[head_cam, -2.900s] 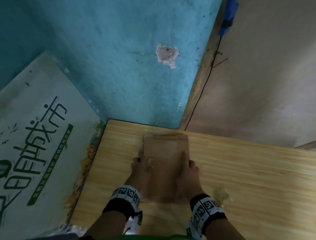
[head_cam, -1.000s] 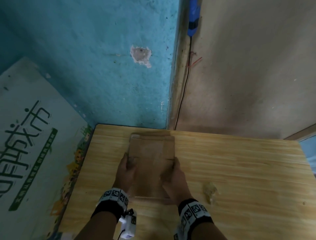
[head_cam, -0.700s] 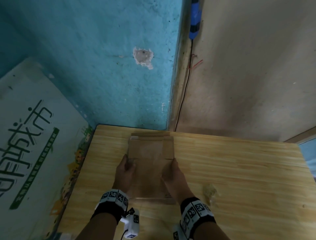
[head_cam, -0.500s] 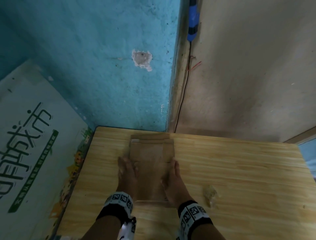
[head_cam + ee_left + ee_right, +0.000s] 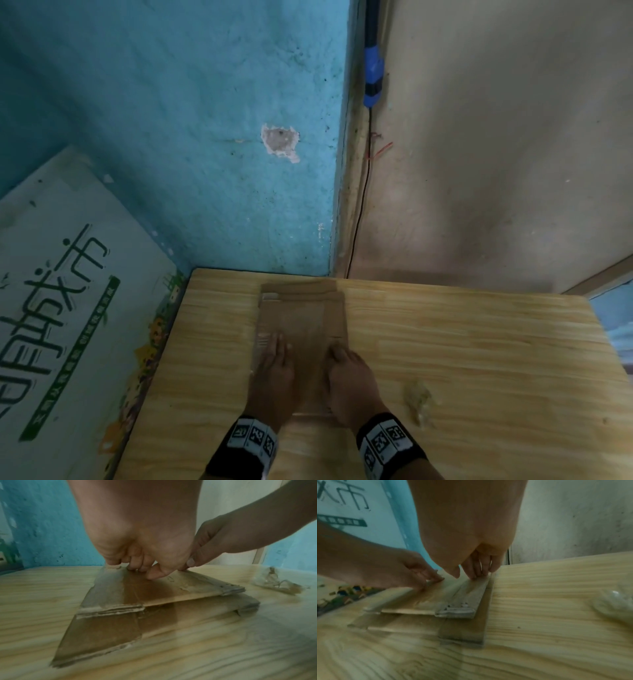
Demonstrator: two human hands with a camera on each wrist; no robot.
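Note:
A flattened brown cardboard box (image 5: 301,318) lies on the wooden table (image 5: 479,359) near its far left corner, folded over in layers, the top layer shorter than the one beneath. My left hand (image 5: 274,366) lies flat on its left half, fingers straight and pointing away from me. My right hand (image 5: 349,373) presses on its right half. In the right wrist view its fingertips (image 5: 477,573) push down on the cardboard (image 5: 436,599) along the right strip. In the left wrist view the cardboard's (image 5: 154,589) near end lifts slightly off the lower layer.
A crumpled clear scrap (image 5: 418,397) lies on the table right of my right hand. A blue wall (image 5: 188,137) and a beige wall meet just behind the table. A printed white board (image 5: 68,291) leans at the left. A blue plug (image 5: 372,78) with a thin cable hangs in the corner.
Both hands have moved from the cardboard's side edges onto its top face. The left hand has flattened out. The cardboard stays where it was.

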